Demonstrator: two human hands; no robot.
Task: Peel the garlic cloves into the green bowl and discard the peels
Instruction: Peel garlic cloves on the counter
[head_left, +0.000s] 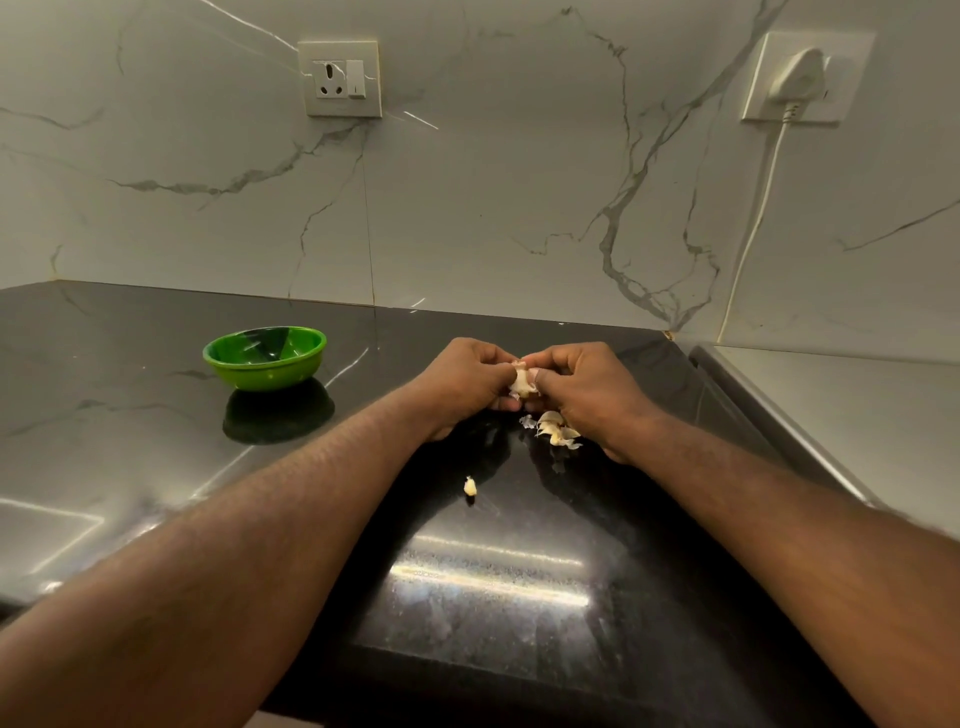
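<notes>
My left hand (460, 382) and my right hand (587, 387) meet over the black counter, both pinching one garlic clove (522, 383) with papery skin hanging from it. Just below my right hand lies a small heap of garlic pieces and peels (556, 430). A single small garlic piece (470, 486) lies alone on the counter, nearer to me. The green bowl (311, 358) stands to the left of my hands, well apart from them; its inside looks bare from here.
The glossy black counter (156, 415) runs to a marble wall. A wall socket (340, 78) sits above the bowl. At the right a plug (797, 78) with a white cord hangs down beside a grey ledge (831, 415).
</notes>
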